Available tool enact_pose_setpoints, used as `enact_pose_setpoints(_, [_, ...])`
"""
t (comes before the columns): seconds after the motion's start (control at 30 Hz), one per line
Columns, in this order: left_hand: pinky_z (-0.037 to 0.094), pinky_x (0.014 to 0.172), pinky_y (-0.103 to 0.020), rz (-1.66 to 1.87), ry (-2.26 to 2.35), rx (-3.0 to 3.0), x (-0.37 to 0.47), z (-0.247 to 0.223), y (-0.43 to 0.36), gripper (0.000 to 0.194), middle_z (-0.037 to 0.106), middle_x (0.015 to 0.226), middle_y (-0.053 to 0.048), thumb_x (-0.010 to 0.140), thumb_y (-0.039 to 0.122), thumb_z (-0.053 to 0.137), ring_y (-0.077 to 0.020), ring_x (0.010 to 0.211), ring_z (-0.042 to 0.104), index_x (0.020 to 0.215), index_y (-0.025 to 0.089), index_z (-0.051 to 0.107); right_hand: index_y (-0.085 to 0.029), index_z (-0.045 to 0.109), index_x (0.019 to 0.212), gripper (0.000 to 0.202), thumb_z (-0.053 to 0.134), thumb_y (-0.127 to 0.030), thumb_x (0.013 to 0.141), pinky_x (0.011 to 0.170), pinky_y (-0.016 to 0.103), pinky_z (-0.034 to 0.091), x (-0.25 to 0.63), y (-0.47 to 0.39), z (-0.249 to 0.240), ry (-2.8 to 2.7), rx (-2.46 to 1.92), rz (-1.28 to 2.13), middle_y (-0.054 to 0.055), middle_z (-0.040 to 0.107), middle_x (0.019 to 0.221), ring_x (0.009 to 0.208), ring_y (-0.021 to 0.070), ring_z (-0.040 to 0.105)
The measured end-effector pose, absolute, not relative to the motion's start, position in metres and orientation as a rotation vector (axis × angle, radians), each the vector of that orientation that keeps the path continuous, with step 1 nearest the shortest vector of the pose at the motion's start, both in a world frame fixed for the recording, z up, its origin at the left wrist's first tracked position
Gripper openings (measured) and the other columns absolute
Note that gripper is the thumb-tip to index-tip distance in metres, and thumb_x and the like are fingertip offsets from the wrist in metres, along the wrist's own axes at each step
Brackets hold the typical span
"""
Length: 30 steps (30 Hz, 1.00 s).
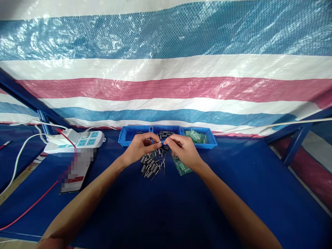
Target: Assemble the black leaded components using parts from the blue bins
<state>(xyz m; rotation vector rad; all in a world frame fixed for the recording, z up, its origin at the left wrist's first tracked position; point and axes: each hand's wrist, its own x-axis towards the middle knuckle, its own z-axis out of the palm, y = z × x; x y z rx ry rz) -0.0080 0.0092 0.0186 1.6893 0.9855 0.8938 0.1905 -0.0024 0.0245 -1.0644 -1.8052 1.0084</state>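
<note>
My left hand and my right hand meet above the table, fingertips pinched close together. Between them runs a small thin rod-like part, light at its left end; both hands grip it, and my fingers hide most of it. Just below lies a loose pile of dark grey cylinders, mixed with thin metal pins. A clear bag with small pale green pieces lies partly under my right hand.
Behind my hands stand a left blue bin, a middle blue bin with dark grey parts, and a right blue bin holding a green bag. A power strip, phone and red cable lie left.
</note>
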Motion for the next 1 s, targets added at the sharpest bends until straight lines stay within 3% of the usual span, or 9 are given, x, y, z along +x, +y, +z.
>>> enact_pose_setpoints(0.7, [0.04, 0.04, -0.017, 0.99, 0.927, 1.649, -0.0077, 0.0188, 0.0098, 0.022, 0.057, 0.071, -0.001, 0.08, 0.035, 0.066, -0.004, 0.044, 0.045, 0.084, 0.013, 0.066, -0.017, 0.064, 0.077, 0.031, 0.048, -0.039, 0.091, 0.05, 0.023, 0.036, 0.1924, -0.002, 0.0278, -1.864, -1.07, 0.979, -0.002, 0.046, 0.053, 0.051, 0.012, 0.048])
enact_pose_setpoints(1.0, [0.039, 0.041, -0.017, 0.94, 0.919, 1.61, -0.0086, 0.017, 0.011, 0.031, 0.058, 0.069, -0.001, 0.087, 0.041, 0.056, -0.0049, 0.044, 0.047, 0.079, 0.012, 0.061, -0.017, 0.063, 0.076, 0.033, 0.044, -0.039, 0.092, 0.049, 0.023, 0.035, 0.19, -0.0074, 0.0319, -1.927, -1.028, 1.051, -0.003, 0.039, 0.054, 0.049, 0.0108, 0.044])
